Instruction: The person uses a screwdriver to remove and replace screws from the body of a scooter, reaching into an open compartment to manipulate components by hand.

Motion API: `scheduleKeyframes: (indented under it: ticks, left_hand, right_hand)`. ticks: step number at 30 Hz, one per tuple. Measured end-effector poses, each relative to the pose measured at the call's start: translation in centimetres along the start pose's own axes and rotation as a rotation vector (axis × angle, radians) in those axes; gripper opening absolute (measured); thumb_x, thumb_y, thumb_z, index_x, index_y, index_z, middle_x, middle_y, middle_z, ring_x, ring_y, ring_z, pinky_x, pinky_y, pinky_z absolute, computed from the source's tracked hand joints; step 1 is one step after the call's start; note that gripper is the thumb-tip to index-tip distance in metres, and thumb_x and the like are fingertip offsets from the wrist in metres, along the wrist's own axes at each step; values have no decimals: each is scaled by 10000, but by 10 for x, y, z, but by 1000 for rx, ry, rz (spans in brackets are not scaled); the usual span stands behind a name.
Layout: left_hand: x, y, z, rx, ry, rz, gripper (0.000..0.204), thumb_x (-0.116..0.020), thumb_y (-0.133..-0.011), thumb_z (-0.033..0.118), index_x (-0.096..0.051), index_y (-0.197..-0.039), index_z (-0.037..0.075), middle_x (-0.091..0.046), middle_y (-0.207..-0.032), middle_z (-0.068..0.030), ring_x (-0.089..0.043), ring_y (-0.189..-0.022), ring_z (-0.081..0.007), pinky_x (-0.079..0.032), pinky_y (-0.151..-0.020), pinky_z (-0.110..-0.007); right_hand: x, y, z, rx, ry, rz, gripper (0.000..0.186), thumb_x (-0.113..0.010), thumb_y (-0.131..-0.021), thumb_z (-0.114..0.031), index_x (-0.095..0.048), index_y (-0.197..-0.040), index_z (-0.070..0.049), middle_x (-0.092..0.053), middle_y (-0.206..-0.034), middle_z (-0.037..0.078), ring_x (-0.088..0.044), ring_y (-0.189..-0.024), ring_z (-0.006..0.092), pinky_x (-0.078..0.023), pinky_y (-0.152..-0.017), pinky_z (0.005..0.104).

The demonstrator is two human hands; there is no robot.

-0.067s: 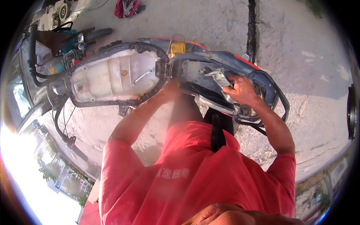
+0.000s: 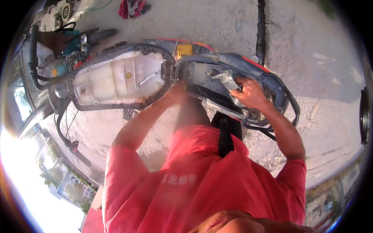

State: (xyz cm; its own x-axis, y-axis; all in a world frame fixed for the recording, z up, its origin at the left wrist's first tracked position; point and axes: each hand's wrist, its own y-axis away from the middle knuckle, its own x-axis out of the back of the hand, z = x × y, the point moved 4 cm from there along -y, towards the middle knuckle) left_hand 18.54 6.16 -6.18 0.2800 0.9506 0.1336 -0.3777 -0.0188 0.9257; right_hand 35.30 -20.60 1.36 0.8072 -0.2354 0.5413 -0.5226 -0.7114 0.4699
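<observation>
A scooter's seat (image 2: 120,79) is tipped back at the left, its pale underside up. Right of its hinge (image 2: 169,72), the storage compartment (image 2: 198,72) under the seat lies uncovered. My right hand (image 2: 250,93) reaches into the compartment's right end, fingers closed on a silvery-grey piece (image 2: 229,81) that looks like crumpled sheet or plastic; its exact kind is not clear. My left hand (image 2: 176,92) is at the near edge of the scooter body, just below the hinge. Its fingers are blurred and partly hidden.
A yellow container (image 2: 184,50) sits beyond the hinge. Handlebars (image 2: 58,89) stand at the left, with a second vehicle's grip (image 2: 101,35) behind. A black rear rail (image 2: 293,105) curves round the scooter's right end. Red and grey cloth (image 2: 133,7) lies on the concrete floor.
</observation>
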Motion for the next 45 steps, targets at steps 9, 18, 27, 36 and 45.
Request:
scheduleKeyframes:
  ticks: [9, 18, 27, 36, 45]
  left_hand:
    - [-4, 16, 18, 31, 247, -66, 682, -646, -797, -43, -389, -1426, 20, -602, -926, -118, -568, -582, -162, -459, -474, -325]
    - [-2, 6, -7, -16, 275, -67, 685, -622, -796, -29, -374, -1431, 32, -599, -846, -99, -574, -595, -157, -463, -487, -315]
    - [14, -14, -39, -148, 166, -121, 703, -610, -800, 24, -351, -1454, 26, -601, -830, -98, -578, -558, -156, -478, -479, -317]
    - [31, 12, -9, 28, 128, -179, 693, -584, -884, 138, -300, -1512, 65, -604, -790, -82, -585, -566, -162, -497, -492, -318]
    - [37, 20, -3, 41, 114, -188, 683, -596, -865, 149, -335, -1494, 97, -617, -752, -92, -580, -533, -178, -481, -482, -328]
  right_hand:
    - [4, 0, -14, 51, -106, -8, 417, -641, -799, -358, -672, -986, 13, -666, -958, 255, -632, -908, 436, -499, -785, 489]
    - [-89, -67, -41, 44, 214, -525, 786, -634, -757, -199, -342, -1475, -68, -672, -931, 273, -642, -932, 441, -503, -839, 506]
    - [-117, -111, 5, 123, 232, -556, 921, -629, -804, -276, -143, -1581, -183, -665, -810, 202, -627, -749, 419, -495, -708, 493]
    - [-115, -112, 1, 80, 306, -562, 906, -602, -790, -277, -159, -1574, -184, -676, -819, 213, -652, -775, 418, -520, -748, 501]
    - [-123, -113, 18, 156, 281, -477, 894, -604, -798, -278, -167, -1575, -210, -669, -795, 224, -655, -766, 419, -526, -743, 492]
